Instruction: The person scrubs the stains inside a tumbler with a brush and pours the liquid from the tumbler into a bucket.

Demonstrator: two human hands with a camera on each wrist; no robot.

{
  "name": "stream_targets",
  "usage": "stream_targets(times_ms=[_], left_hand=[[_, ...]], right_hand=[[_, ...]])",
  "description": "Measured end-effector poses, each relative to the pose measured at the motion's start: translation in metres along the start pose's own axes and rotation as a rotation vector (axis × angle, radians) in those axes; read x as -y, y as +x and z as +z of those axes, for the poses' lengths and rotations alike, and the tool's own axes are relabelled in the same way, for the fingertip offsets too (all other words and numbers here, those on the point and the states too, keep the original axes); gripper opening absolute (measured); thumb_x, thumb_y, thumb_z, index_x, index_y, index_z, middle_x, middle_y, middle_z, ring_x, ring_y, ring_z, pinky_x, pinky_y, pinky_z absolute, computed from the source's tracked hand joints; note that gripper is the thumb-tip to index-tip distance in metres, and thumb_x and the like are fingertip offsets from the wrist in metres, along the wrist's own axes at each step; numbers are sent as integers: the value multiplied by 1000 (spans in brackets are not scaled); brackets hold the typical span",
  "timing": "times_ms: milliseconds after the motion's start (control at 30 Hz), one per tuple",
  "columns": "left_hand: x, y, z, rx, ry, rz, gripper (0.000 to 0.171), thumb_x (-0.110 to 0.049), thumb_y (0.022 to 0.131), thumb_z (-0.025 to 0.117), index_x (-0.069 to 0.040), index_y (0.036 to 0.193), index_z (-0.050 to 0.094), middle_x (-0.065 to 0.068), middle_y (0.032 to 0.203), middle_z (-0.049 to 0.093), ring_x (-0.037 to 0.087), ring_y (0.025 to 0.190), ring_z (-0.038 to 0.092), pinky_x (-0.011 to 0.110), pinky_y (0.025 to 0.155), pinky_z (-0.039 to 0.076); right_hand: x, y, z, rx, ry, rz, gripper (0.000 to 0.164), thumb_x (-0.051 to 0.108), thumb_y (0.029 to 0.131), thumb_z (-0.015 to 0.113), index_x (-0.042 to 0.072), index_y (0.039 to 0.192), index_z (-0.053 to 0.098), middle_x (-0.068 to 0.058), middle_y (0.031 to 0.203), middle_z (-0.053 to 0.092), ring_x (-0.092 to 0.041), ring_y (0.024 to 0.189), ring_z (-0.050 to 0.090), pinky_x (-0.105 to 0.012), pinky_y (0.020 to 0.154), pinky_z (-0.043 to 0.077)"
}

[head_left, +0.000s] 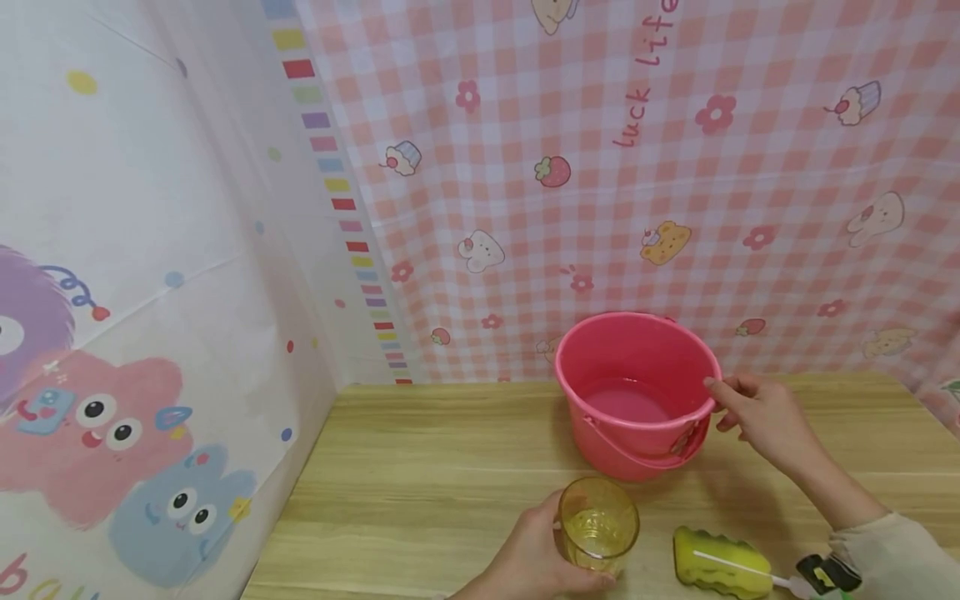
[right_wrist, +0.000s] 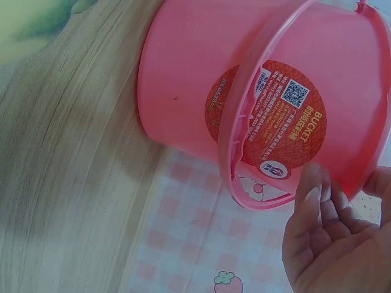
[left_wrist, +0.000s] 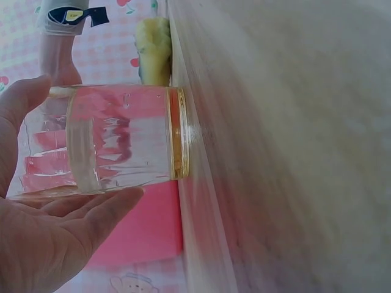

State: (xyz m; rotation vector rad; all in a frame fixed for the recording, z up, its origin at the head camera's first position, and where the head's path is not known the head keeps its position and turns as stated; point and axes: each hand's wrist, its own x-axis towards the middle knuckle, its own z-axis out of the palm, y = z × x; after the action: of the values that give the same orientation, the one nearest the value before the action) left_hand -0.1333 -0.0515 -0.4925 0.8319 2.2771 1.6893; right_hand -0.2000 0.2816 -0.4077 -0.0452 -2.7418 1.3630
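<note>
In the head view, my left hand (head_left: 536, 554) holds an amber-tinted clear glass (head_left: 598, 525) low at the table's front. The left wrist view shows the thumb on one side of the glass (left_wrist: 122, 137) and the fingers along the other; its amber rim is close to the tabletop. A pink bucket (head_left: 600, 442) stands upright behind it, with what looks like shallow water inside. My right hand (head_left: 768, 421) pinches the bucket's right rim, thumb on top and fingers outside. The bucket's handle (right_wrist: 244, 104) hangs down across a round red label (right_wrist: 287, 122).
A yellow-green sponge brush (head_left: 720, 562) with a white handle lies at the front right, below the right forearm. The wooden table (head_left: 420, 483) meets a pink checked cloth (head_left: 487, 208) at the back and a white cartoon-printed cloth (head_left: 187, 333) at the left.
</note>
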Motion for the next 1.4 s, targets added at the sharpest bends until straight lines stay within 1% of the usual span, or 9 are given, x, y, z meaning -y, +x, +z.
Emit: stream_targets(times_ms=[167, 367, 533, 667, 833, 933, 1100, 1333, 1400], left_hand=[[1, -1, -2, -10, 21, 15, 86, -12, 70, 99, -23, 144, 56, -13, 129, 67, 6, 120, 61, 29, 109, 46], [3, -3, -3, -17, 30, 23, 83, -14, 71, 99, -18, 142, 58, -9, 127, 68, 7, 118, 63, 29, 107, 48], [1, -4, -3, -28, 7, -4, 80, -15, 70, 99, -16, 139, 60, -9, 124, 69, 7, 116, 64, 28, 104, 50], [-1, -4, -4, -33, -17, -39, 80, -15, 70, 100, -19, 139, 60, -11, 123, 69, 6, 115, 63, 27, 103, 50], [-2, -4, -4, -40, -29, -31, 83, -14, 69, 100, -20, 141, 59, -10, 125, 68, 6, 113, 64, 27, 100, 53], [-2, -4, -4, -51, -24, -26, 83, -13, 69, 100, -19, 141, 59, -9, 125, 68, 7, 111, 65, 27, 95, 55], [-5, -4, -6, -79, -42, -75, 83, -12, 67, 101, -17, 139, 59, -7, 125, 67, 9, 102, 68, 24, 88, 57], [-15, -5, -11, -125, -37, -167, 84, -16, 66, 101, -28, 138, 61, -11, 122, 67, 12, 101, 66, 24, 85, 56], [-17, -5, -12, -139, -27, -183, 83, -19, 66, 101, -30, 138, 61, -12, 121, 68, 13, 102, 64, 25, 85, 55]], right_hand=[[1, 0, 0, 0, 0, 1, 56, 45, 110, 51, -7, 123, 66, -13, 102, 73, -16, 75, 66, -32, 60, 55], [1, -1, 1, -9, 5, -8, 55, 44, 110, 52, -8, 122, 66, -13, 101, 73, -15, 74, 66, -31, 59, 55], [1, 0, 1, -4, 8, -4, 56, 45, 110, 51, -8, 123, 66, -13, 102, 73, -16, 74, 67, -31, 59, 55], [1, -1, 1, 1, 9, 1, 57, 45, 110, 51, -8, 125, 65, -13, 102, 73, -16, 75, 67, -31, 60, 55], [1, -1, 2, -3, 15, -3, 56, 44, 110, 51, -8, 124, 65, -13, 102, 73, -16, 75, 66, -31, 59, 55], [1, -1, 2, -5, 17, -9, 55, 43, 110, 51, -8, 124, 65, -13, 101, 73, -16, 74, 66, -31, 59, 55], [0, 0, 2, -3, 11, -13, 55, 44, 110, 51, -8, 124, 65, -13, 102, 73, -16, 75, 67, -31, 59, 55], [0, -1, 1, 0, 16, -16, 56, 44, 110, 51, -8, 125, 65, -13, 103, 73, -16, 75, 67, -31, 60, 55], [-1, -1, 1, 1, 17, -15, 56, 44, 110, 51, -8, 125, 65, -13, 103, 73, -16, 75, 67, -31, 60, 55]])
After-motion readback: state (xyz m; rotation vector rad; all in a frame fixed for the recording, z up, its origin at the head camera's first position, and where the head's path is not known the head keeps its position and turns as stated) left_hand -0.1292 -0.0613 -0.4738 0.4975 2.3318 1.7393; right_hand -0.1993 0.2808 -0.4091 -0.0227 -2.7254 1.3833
